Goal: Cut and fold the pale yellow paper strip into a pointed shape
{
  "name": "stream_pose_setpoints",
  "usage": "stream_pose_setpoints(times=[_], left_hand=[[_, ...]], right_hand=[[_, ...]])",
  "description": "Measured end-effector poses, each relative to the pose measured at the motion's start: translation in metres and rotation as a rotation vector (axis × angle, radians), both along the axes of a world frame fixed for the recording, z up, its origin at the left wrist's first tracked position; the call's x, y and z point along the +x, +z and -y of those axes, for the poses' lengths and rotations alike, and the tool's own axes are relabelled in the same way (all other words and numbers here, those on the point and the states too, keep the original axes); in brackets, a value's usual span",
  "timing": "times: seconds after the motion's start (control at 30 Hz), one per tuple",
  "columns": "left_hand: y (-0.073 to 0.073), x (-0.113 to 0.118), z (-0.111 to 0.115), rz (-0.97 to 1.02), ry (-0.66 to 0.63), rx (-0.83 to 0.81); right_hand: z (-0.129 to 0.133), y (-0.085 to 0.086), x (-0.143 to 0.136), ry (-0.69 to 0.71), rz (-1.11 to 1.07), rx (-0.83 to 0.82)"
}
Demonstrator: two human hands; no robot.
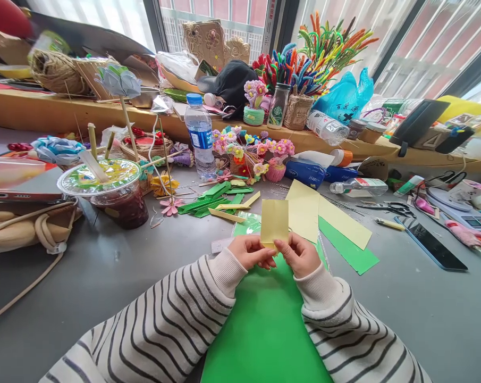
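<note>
Centrally, both hands hold a small yellow paper (274,219) up above a large green sheet (264,330); the left hand (251,251) pinches its lower left part between curled fingers and thumb, while the right hand (299,255) pinches the lower right corner, its thumb lying on the near face; the paper stands roughly upright, with a crease across its bottom edge. The green sheet lies on the grey table (164,308), between the two striped sleeves (176,314); just beyond the right hand lie a yellow sheet (304,210) and a yellow strip (346,222), the latter partly over a green strip (349,249).

Beyond the left hand, folded yellow strips (233,216) lie near a loose pile of green pieces (203,206); farther to the left stands a lidded cup (123,205) of dark drink with a straw; an upright water bottle (200,151) stands behind the green pieces, beside pink crafted flowers (228,142). Over on the right, a phone (433,242) lies flat on the table, near some pliers (389,207).
</note>
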State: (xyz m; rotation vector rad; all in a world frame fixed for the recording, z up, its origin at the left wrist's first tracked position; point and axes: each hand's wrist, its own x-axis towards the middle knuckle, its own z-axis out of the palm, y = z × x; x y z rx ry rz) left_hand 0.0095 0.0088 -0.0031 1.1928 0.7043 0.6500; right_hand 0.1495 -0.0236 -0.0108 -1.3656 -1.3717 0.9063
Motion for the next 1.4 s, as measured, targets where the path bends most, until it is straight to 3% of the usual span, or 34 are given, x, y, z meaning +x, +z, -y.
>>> stream_pose_setpoints(times=[1.17,1.4], left_hand=[[0.0020,0.0022,0.0021,-0.024,-0.018,0.005],[-0.0004,0.0015,0.0007,-0.007,-0.044,0.047]], right_hand=[[-0.0006,-0.0011,0.0006,-0.034,0.033,-0.010],[0.0010,0.0067,-0.0038,0.040,-0.152,-0.042]])
